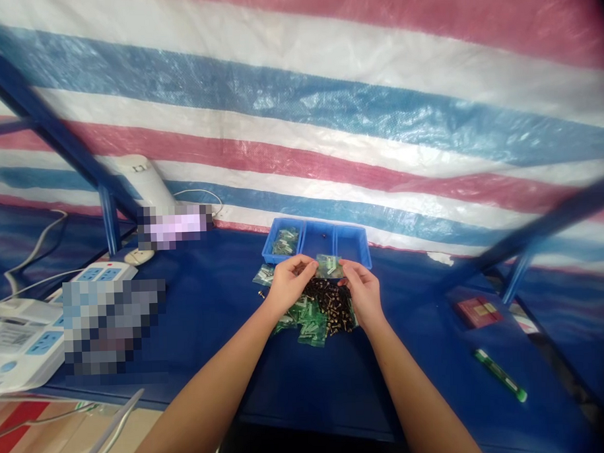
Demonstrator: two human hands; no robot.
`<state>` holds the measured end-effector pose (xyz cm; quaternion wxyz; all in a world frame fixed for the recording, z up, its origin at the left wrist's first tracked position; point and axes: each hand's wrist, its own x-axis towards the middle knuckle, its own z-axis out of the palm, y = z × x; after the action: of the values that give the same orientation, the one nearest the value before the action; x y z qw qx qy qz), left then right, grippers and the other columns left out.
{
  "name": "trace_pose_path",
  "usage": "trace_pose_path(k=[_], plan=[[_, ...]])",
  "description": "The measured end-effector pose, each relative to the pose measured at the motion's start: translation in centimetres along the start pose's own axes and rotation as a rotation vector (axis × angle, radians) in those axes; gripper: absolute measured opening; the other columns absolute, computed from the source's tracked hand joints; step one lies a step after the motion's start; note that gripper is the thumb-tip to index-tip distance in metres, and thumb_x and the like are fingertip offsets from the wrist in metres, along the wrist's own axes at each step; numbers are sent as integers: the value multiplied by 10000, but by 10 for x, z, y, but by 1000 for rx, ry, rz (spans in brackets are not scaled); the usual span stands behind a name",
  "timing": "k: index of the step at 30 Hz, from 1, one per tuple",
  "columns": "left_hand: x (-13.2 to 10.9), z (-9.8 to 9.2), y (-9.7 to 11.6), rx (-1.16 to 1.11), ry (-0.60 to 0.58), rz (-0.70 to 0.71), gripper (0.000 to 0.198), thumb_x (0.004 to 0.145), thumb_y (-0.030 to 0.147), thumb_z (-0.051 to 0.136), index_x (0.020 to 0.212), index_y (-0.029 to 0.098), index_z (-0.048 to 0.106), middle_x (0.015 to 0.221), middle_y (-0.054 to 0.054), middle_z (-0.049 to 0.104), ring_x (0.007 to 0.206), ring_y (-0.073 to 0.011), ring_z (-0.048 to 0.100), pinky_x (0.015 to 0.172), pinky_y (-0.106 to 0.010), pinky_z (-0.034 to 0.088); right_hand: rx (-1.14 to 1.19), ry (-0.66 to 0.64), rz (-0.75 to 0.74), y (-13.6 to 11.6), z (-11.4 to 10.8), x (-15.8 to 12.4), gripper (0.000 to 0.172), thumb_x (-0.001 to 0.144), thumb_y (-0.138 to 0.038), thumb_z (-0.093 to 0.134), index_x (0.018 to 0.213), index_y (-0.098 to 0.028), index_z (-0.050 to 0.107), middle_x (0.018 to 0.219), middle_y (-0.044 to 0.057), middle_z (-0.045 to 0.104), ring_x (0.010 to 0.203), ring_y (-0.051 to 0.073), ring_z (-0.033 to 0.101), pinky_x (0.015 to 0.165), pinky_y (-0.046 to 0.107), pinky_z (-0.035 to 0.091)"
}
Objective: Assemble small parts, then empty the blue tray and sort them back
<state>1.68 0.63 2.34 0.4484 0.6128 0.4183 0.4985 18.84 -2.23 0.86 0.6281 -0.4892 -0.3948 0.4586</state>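
Observation:
Between my two hands is a small clear plastic bag (328, 266) with pale pieces inside. My left hand (292, 280) pinches its left edge, and my right hand (363, 287) pinches the right edge. Just below the bag lies a pile of dark, brass-tinted screws (338, 308). Several greenish filled bags (311, 325) lie against the pile on its left and front. Another filled bag (264, 275) rests beside my left wrist. Behind my hands stands a blue three-compartment tray (333, 233); its left compartment holds several filled bags (285, 241).
White power strips (51, 341) with plugs and cables lie at the left. A white cylinder (146, 182) leans at the back left. On the right are a dark red box (478, 311) and a green tube-shaped item (500, 376). Blue metal bars (525, 238) flank the blue table (206, 309).

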Motion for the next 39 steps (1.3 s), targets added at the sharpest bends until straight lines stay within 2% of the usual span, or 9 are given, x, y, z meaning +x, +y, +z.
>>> trace_pose_path(k=[5, 9, 18, 23, 27, 29, 32, 35, 39], plan=[[2, 2, -1, -22, 4, 13, 236, 796, 372, 696, 866, 161, 617, 799, -37, 677, 712, -146, 625, 621, -241, 476, -35, 2, -67, 1, 1, -1, 258, 723, -337, 775, 923, -201, 686, 856, 31, 719, 762, 169, 655, 703, 301, 524], [2, 4, 3, -32, 10, -9, 280, 782, 353, 713, 961, 169, 600, 799, -42, 706, 669, -144, 630, 601, -244, 476, -10, 40, -35, 1, 1, 0, 317, 709, -316, 785, 966, -210, 632, 797, 8, 719, 732, 164, 668, 697, 302, 532], [1, 1, 4, 4, 13, -15, 343, 797, 350, 700, 1086, 170, 653, 848, -59, 707, 700, -153, 623, 627, -262, 484, -1, 10, 16, 3, 2, -1, 275, 687, -341, 796, 895, -189, 700, 864, 47, 746, 755, 187, 674, 694, 326, 533], [0, 3, -6, 34, 3, 4, 256, 798, 370, 694, 945, 160, 704, 751, -33, 649, 598, -119, 539, 565, -252, 444, -5, -7, -10, 6, 0, 0, 219, 724, -355, 768, 864, -197, 710, 825, 29, 726, 700, 159, 631, 637, 292, 501], [1, 2, -8, 60, 35, 40, 223, 796, 362, 696, 893, 162, 697, 652, 3, 580, 573, -109, 509, 547, -237, 418, -48, -65, -37, 5, -1, 0, 195, 753, -359, 744, 860, -200, 711, 852, 31, 721, 733, 167, 629, 682, 308, 505], [1, 1, -6, 48, 24, 9, 233, 807, 372, 683, 910, 163, 686, 615, 15, 571, 536, -102, 499, 520, -229, 408, -78, -54, -52, 4, -1, 0, 196, 747, -358, 750, 853, -198, 714, 857, 34, 721, 763, 177, 634, 707, 317, 507], [1, 0, -2, -14, -46, -73, 282, 825, 402, 659, 972, 161, 656, 668, -7, 652, 474, -94, 495, 462, -221, 398, -111, 6, -80, 3, 0, -1, 216, 741, -370, 752, 863, -195, 720, 833, 35, 718, 751, 183, 634, 701, 326, 511], [0, 0, 2, -86, -97, -89, 299, 867, 428, 601, 997, 161, 637, 834, -55, 716, 491, -97, 546, 492, -235, 447, -114, 13, -93, 1, 0, -2, 226, 757, -384, 729, 888, -199, 727, 841, 43, 728, 784, 200, 654, 713, 337, 522], [0, 1, 4, -69, -79, -66, 299, 890, 443, 569, 929, 159, 652, 706, -32, 684, 613, -148, 646, 578, -250, 490, -119, 5, -53, -2, 0, -2, 266, 801, -416, 666, 947, -209, 746, 925, 55, 741, 789, 204, 666, 701, 338, 535]])
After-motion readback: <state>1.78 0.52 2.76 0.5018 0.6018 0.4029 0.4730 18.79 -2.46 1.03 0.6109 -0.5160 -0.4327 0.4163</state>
